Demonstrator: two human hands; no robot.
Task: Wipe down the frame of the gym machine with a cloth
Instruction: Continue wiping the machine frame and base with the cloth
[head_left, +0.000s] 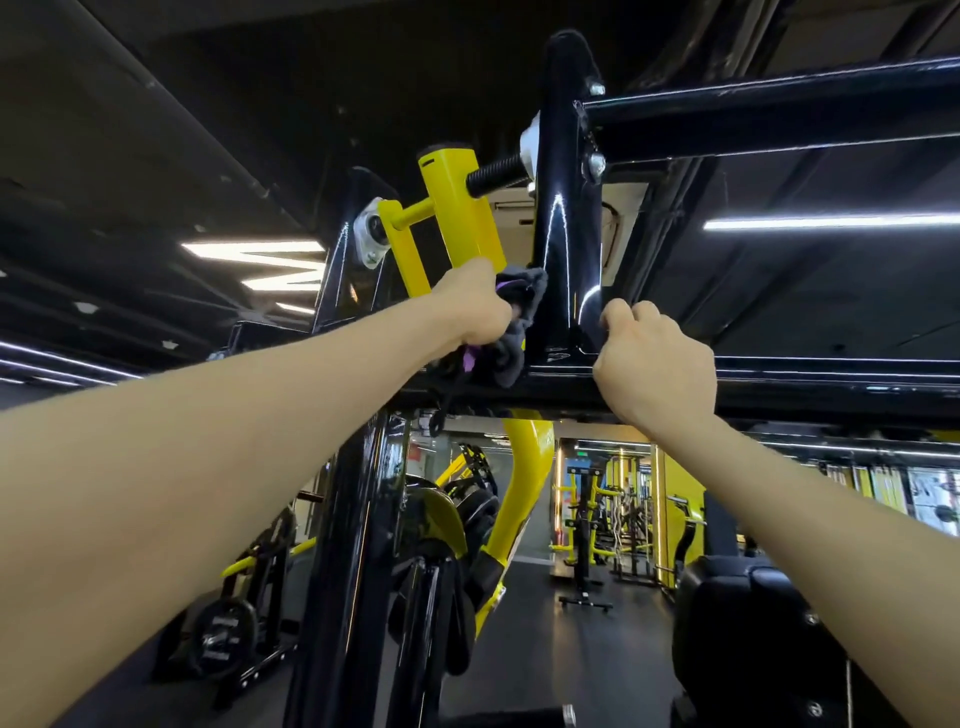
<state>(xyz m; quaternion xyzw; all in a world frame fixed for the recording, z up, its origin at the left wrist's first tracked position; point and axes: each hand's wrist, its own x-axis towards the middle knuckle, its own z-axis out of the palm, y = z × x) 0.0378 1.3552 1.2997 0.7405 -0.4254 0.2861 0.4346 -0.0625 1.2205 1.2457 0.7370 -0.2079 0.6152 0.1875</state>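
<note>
A: Where's the cloth (514, 322) right now?

B: Bunched in the left hand (475, 306), fingers curled tight round it, pressed against the left face of the black post (558, 208), just above where the post meets the horizontal bar (779, 384). Part of it hangs down over the bar.

A: And the other hand?

B: The right hand (654, 358) is to the right of the post, fingers hooked over the bar at the joint. It looks like a steadying grip; nothing else in it.

A: What could go wrong?

B: Mostly reach, I'd say. Both arms are stretched up and forward, so if the right hand slips on that glossy paint, balance may go with it.

A: Anything near the post itself?

B: The yellow lever (457, 218) sits just left of the post, touching the left knuckles, with a black spring (496, 174) running from it to the post. The loose cloth could snag there, or the lever might swing and pinch fingers. I can't tell whether it's locked.

A: And the wiping?

B: A wadded cloth covers little, so the top of the post and the upper crossbar (779, 114) to its right could easily get missed.
</note>
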